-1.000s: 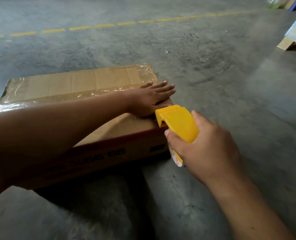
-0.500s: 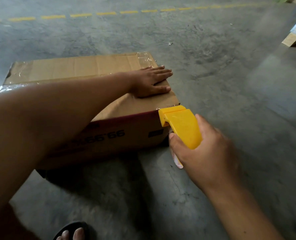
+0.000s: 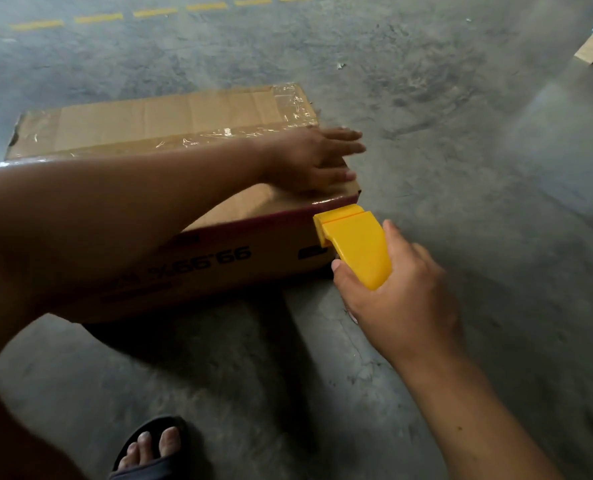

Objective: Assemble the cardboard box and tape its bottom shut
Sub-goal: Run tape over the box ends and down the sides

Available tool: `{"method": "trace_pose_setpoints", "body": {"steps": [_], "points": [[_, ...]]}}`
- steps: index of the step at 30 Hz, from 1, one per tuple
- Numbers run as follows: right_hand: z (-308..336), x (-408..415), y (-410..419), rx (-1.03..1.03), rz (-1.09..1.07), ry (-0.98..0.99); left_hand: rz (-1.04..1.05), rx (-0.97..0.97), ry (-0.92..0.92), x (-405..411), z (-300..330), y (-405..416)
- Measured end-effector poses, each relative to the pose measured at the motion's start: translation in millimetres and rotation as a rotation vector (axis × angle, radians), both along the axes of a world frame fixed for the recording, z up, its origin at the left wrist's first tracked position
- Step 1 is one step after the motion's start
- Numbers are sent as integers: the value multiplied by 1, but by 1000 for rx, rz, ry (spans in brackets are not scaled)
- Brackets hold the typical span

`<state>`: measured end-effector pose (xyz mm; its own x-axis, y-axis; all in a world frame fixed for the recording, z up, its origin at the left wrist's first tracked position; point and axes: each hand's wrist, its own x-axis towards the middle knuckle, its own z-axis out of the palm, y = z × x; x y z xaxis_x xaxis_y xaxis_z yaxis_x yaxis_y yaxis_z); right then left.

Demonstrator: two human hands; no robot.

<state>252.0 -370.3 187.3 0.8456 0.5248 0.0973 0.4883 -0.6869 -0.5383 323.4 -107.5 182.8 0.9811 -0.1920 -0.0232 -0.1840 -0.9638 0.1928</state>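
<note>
The cardboard box (image 3: 170, 126) lies on the grey concrete floor (image 3: 461, 168) at the middle left of the view, upturned, with clear tape (image 3: 239, 133) shining along its top seam and crinkled at its far right corner. Its near side faces the person and shows a dark red band and upside-down printed numerals.

The left hand (image 3: 317, 159) lies on the box's top face at the right end, at about 12 o'clock from the right hand. Its fingers are straight and spread flat, pointing toward 3 o'clock, with the tips reaching past the box's right edge. The palm presses on the cardboard. The left forearm crosses the box from 8 o'clock, covering much of the near flap.

The right hand (image 3: 399, 299) is just off the box's near right corner, at about 5 o'clock from it. It grips a yellow tape dispenser (image 3: 353, 244), thumb on the left side and fingers curled round the far side. The dispenser's front end points toward 11 o'clock and sits against the corner, just under the top edge. The right forearm runs back toward 5 o'clock.

A foot in a dark sandal (image 3: 151, 448) stands on the floor at 6 o'clock from the box. A dashed yellow line (image 3: 97, 18) crosses the floor at 12 o'clock.
</note>
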Motion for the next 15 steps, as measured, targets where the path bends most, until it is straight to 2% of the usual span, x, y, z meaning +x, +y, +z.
{"method": "trace_pose_setpoints", "body": {"steps": [3,15], "points": [[0,0,-2,22,-5,-3,-90,65,28,-3,-9,-16],[-8,-4,-6,82,-36,-40,-36,94,12,10,-11,1]]}}
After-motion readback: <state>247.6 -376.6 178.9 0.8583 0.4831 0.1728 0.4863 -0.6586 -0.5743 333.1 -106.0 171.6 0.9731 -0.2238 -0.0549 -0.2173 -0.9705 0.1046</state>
